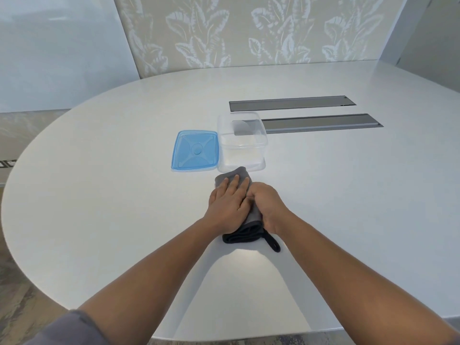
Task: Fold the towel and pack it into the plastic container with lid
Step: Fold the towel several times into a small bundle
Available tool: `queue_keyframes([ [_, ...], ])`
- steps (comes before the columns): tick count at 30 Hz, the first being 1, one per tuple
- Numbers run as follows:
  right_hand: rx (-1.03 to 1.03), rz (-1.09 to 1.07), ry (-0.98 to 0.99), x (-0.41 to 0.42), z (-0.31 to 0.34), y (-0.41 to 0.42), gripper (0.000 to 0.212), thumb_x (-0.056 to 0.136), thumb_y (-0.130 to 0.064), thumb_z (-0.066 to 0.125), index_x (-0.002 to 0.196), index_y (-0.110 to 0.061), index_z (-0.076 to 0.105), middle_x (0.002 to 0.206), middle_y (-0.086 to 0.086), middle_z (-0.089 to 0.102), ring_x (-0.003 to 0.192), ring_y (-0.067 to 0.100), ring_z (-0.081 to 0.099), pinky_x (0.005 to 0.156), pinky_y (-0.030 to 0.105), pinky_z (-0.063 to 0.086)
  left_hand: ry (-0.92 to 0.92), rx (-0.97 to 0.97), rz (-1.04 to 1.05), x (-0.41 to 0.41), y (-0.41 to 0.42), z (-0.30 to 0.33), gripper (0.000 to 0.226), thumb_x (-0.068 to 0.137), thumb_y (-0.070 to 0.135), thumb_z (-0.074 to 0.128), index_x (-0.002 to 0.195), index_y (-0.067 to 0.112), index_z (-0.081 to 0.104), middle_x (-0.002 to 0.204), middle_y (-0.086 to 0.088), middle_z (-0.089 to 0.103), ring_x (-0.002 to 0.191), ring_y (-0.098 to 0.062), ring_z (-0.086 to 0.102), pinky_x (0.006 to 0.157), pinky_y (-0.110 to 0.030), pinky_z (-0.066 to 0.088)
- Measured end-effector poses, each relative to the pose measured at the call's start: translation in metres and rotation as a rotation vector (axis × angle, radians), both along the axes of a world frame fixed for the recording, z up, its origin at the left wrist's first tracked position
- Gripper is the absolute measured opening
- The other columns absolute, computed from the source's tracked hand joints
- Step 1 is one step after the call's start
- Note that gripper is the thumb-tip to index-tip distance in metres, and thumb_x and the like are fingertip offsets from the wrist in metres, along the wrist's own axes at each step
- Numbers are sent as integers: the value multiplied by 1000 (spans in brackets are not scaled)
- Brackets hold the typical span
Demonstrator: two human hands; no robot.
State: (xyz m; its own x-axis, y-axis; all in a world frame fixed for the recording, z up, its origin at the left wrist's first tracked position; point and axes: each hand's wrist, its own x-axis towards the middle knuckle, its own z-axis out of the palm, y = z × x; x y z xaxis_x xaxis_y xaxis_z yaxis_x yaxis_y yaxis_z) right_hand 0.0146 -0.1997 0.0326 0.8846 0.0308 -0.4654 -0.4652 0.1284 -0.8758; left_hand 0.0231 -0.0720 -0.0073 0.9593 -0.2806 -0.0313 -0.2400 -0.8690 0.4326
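Note:
A dark grey towel (230, 176) lies folded into a narrow strip on the white table, its black hanging loop sticking out at the near end. My left hand (227, 205) presses flat on top of it, fingers spread. My right hand (267, 207) is curled around the towel's right edge, gripping it. Just beyond the towel stands the clear plastic container (240, 143), open and empty. Its blue lid (195, 150) lies flat on the table, touching the container's left side.
The round white table (99, 195) has two long grey cable slots (321, 122) set in it behind and right of the container. A leaf-patterned wall panel stands behind the table. Floor shows past the left and near edges.

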Motion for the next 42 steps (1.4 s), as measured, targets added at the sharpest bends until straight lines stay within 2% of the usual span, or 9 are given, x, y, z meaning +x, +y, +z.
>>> queue_keyframes([
  [4, -941, 269, -326, -11, 16, 4, 26, 91, -29, 41, 102, -18, 62, 111, 4, 65, 103, 28, 65, 89, 47, 54, -14, 139, -55, 1, 1, -4, 73, 103, 46, 37, 163, 31, 0, 172, -2, -9, 157, -28, -14, 125, -48, 1],
  [6, -1179, 290, -444, -17, 14, 10, 36, 94, -34, 36, 114, -18, 61, 124, 2, 59, 113, 29, 58, 92, 48, 50, -22, 208, -48, 3, -1, -6, 81, 99, 49, 43, 163, 29, -3, 172, -1, -12, 157, -27, -15, 126, -46, 0],
  [9, -1175, 318, -487, -18, 3, 22, 51, 101, -36, 34, 144, -16, 51, 147, 3, 49, 130, 29, 50, 103, 48, 44, -76, 306, -10, 4, -5, -11, 91, 97, 56, 49, 164, 27, -4, 172, 3, -9, 157, -23, -14, 126, -41, 0],
  [12, -1149, 348, -451, -13, -13, 24, 61, 104, -44, 28, 161, -22, 28, 169, 5, 24, 152, 25, 26, 120, 45, 26, -95, 371, -14, 5, -2, -13, 95, 95, 60, 51, 164, 27, -6, 172, 3, -10, 157, -22, -13, 126, -40, 1],
  [20, -1009, 324, -502, -18, -46, 4, 79, 99, -66, 7, 164, -22, 3, 174, 2, 8, 158, 12, 0, 126, 43, -1, -99, 344, -97, 15, 0, 1, 81, 94, 59, 41, 161, 39, 0, 171, 6, -10, 148, -36, 10, 108, -49, 26],
  [24, -1048, 339, -538, -20, -51, -2, 91, 92, -73, 0, 164, -17, -1, 173, 4, 8, 158, 14, 1, 127, 45, -2, -120, 346, -99, 27, 3, 2, 75, 97, 60, 26, 161, 33, -2, 171, 11, -7, 146, -34, 14, 106, -49, 25],
  [30, -1160, 388, -528, -18, -54, -7, 106, 84, -86, -5, 164, -16, 1, 173, 2, 8, 158, 14, 1, 125, 53, -3, -114, 309, -16, 46, 0, -3, 63, 98, 53, 7, 159, 38, 19, 167, 16, 21, 143, -28, 12, 104, -48, 13],
  [37, -1260, 465, -527, -19, -53, -10, 103, 87, -85, 14, 164, -19, -2, 173, 3, 6, 158, 16, 0, 124, 55, -1, -22, -22, 98, 60, 5, -11, 55, 104, 47, 25, 159, 39, 28, 169, 4, 24, 156, -24, 13, 126, -48, 10],
  [42, -1267, 468, -533, -19, -53, -10, 102, 88, -82, 18, 164, -17, 0, 173, 5, 7, 158, 17, 1, 124, 54, -1, -108, -583, 452, 44, 8, -10, 65, 101, 35, 53, 159, 17, 31, 164, -7, 34, 150, -25, 30, 124, -42, 23],
])
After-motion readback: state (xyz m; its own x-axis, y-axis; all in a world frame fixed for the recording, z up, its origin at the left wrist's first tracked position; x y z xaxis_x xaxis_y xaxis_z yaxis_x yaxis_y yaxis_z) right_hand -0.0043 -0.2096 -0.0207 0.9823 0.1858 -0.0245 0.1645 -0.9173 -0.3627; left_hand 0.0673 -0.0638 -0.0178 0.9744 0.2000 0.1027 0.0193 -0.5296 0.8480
